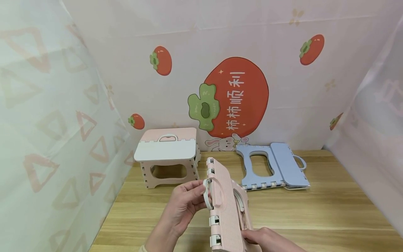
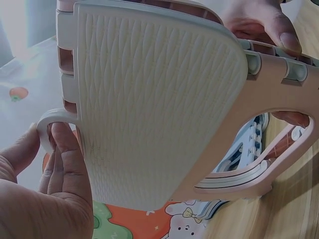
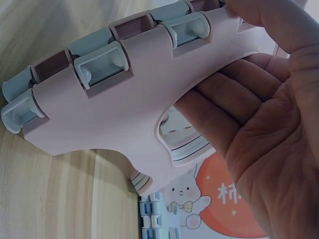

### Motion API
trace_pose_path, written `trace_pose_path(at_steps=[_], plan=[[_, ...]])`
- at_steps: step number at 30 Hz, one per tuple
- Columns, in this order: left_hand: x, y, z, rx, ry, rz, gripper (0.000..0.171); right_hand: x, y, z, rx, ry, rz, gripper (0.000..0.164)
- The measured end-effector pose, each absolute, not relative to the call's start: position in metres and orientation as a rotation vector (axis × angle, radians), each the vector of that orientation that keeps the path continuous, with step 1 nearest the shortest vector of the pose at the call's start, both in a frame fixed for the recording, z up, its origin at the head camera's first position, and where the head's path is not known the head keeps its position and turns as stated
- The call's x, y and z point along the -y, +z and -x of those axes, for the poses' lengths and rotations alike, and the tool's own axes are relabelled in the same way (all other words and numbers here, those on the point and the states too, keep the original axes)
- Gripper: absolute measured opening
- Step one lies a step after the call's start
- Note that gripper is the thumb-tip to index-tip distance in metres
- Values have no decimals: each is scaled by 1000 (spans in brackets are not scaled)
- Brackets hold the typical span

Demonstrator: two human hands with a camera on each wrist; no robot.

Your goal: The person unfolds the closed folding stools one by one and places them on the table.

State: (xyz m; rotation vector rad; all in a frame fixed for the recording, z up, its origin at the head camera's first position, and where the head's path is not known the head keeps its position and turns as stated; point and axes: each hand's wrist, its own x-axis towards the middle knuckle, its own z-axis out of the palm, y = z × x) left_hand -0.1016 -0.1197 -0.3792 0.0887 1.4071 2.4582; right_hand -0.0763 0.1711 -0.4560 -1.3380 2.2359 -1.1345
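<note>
A pink and white folding stool (image 1: 224, 217), partly folded, is held tilted on its side above the table. Its white carry handle (image 1: 205, 198) is pinched between the thumb and fingers of my left hand (image 1: 184, 210). My right hand (image 1: 266, 238) grips the pink leg panel (image 3: 124, 117), fingers through its cut-out and thumb over the hinged edge. In the left wrist view the textured white half of the seat (image 2: 154, 99) faces the camera, with the pink leg panel swung out beside it.
Behind on the left, another pink and white stool (image 1: 167, 149) stands unfolded on the wooden table (image 1: 330, 210). A blue folding stool (image 1: 288, 164) lies flattened at the back right. A printed cloth (image 1: 283, 28) with persimmons hangs behind and along both sides.
</note>
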Motion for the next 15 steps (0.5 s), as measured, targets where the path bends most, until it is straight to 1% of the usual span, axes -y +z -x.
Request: trace_pose_path(at_steps=[6,15], plan=[[120,-377,99,-1421,2464,-66,6,-170,-455,76,-2214,-1153,1316,38],[124,-374,99,-1443,2470,-86,8,-165,-455,79,-2205,-1188,1322,34]])
